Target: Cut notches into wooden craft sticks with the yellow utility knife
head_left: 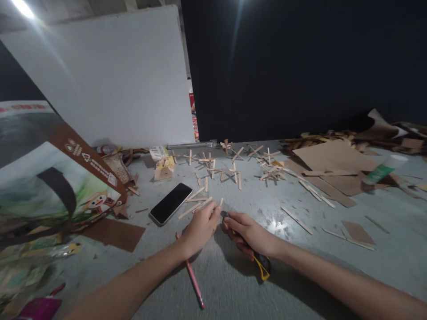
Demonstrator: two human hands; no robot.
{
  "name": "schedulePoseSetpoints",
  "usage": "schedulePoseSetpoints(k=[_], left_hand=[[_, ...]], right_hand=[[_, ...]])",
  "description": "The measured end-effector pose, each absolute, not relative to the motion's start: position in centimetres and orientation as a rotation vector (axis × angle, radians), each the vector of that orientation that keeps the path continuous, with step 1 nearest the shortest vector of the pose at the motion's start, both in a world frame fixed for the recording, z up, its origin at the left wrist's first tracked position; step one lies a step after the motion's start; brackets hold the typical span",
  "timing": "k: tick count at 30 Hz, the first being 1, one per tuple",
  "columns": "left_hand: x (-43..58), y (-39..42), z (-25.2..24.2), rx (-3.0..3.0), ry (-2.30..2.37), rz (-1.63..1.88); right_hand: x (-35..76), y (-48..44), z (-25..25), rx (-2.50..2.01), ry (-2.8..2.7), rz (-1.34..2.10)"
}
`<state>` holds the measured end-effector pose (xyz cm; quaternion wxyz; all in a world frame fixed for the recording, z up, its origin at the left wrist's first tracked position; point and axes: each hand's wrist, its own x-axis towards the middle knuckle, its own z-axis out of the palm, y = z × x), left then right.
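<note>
My left hand (200,227) rests knuckles-up on the tabletop (213,284), fingers pressed together. A short craft stick (220,202) lies just past their tips, its long axis pointing away from me. It looks to touch them, though I cannot tell whether they pinch it. My right hand (248,232) is curled around a yellow-and-black utility knife (262,266) that runs back under the palm, so the stick sits nearer my left.
</note>
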<state>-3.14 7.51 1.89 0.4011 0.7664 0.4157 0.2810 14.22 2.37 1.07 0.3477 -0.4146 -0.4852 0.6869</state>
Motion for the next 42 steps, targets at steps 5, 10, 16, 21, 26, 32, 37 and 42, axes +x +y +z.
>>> schedulePoseSetpoints(k=[5,10,16,21,26,32,37,42], left_hand=[[-3.3,8.0,2.1,1.981,1.011,0.716],[-3.6,8.8,2.0,2.081,0.971,0.769],[-3.7,9.2,1.8,1.972,0.913,0.732],[-3.5,8.9,1.2,1.847,0.906,0.699],[-3.3,8.4,1.3,1.771,0.889,0.776],[-3.0,7.8,1.5,1.631,0.876,0.81],[-2.5,7.7,0.9,1.56,0.906,0.891],[-2.4,7.5,0.8,1.513,0.924,0.897]], right_hand=[[14.2,2.3,1.4,-1.088,-1.29,1.776],[14.3,2.2,1.4,-1.079,-1.28,1.795],[14.5,2.3,1.3,-1.054,-1.249,1.818],[14.3,2.2,1.4,-1.014,-1.201,1.842],[13.9,1.8,1.8,-0.963,-1.111,1.884],[13.5,1.4,2.1,-0.92,-1.013,1.932],[13.0,1.2,1.7,-0.837,-0.909,1.963],[12.6,1.2,1.4,-0.815,-0.843,1.984]])
